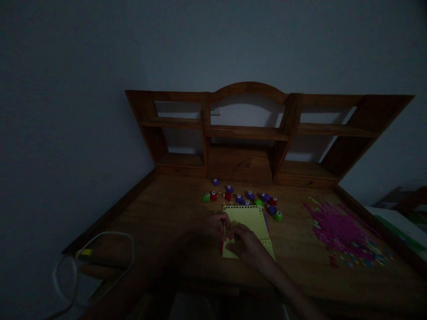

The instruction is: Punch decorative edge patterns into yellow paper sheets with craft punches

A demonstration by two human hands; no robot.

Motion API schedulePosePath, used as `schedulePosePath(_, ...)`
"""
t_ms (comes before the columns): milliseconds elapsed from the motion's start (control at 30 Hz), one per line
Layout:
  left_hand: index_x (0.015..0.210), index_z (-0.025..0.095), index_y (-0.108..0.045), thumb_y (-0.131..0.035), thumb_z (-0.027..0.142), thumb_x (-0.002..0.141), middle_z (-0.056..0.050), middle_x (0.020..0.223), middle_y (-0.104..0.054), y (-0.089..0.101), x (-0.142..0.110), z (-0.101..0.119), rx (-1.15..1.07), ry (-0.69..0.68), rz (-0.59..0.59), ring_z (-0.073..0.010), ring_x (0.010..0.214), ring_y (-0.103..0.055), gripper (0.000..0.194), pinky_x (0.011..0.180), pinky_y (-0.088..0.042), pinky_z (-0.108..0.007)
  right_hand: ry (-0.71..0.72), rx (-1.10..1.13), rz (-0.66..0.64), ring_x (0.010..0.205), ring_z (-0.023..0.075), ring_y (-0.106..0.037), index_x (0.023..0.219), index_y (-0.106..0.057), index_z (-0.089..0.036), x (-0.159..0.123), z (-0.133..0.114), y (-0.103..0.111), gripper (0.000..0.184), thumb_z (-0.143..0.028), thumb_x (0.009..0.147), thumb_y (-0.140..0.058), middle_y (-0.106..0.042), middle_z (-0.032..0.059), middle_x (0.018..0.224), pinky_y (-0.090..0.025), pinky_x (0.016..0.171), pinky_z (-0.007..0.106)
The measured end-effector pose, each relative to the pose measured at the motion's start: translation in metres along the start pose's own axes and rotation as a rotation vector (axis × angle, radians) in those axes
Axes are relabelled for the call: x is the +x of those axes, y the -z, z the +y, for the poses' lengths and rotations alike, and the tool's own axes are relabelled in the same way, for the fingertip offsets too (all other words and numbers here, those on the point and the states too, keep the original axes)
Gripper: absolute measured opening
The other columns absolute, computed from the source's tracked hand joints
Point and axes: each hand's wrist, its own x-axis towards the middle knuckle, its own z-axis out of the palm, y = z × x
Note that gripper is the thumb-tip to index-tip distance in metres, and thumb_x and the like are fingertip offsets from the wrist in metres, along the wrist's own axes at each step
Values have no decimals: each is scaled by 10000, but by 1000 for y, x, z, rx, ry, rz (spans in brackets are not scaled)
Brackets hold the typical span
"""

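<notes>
A yellow sheet with a row of holes along its top edge lies on the desk, and a folded or separate strip shows at its lower right. My left hand is at the sheet's left edge with its fingers curled in. Close beside it, my right hand reaches over the lower left of the sheet, fingertips bent together. Whatever the fingers pinch is too small and dark to make out. Blue and red edges peek out from under the sheet.
Beyond the sheet sit several small one-eyed toy pieces, among them a purple one, a red one and a green one. A magenta pile with colourful bits lies right. A wooden shelf stands behind; a white cable loops left.
</notes>
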Motion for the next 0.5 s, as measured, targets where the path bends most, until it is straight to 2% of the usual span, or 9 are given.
schedulePosePath(100, 967, 198, -539, -716, 283, 680, 0, 910, -592, -2, 8, -12, -206, -25, -78, -167, 803, -544, 348, 698, -444, -294, -23, 29, 12, 865, 204, -613, 881, -600, -214, -1, 3, -2, 265, -38, 706, -692, -654, 25, 940, -478, 747, 314)
schedulePosePath(400, 952, 181, -502, -688, 236, 653, -5, 887, -565, -2, 12, -16, -248, -56, -90, -133, 744, -537, 357, 652, -443, -263, 41, 82, -69, 940, 202, -632, 827, -685, -227, 3, -5, -2, 186, -51, 771, -708, -685, 23, 950, -470, 840, 325)
schedulePosePath(500, 958, 176, -512, -654, 227, 692, -6, 889, -577, -4, 11, -17, -161, -93, -85, -138, 761, -541, 306, 644, -441, -255, 70, 76, -93, 954, 205, -625, 822, -690, -237, 5, -5, -4, 148, -97, 798, -733, -685, 15, 943, -462, 848, 327)
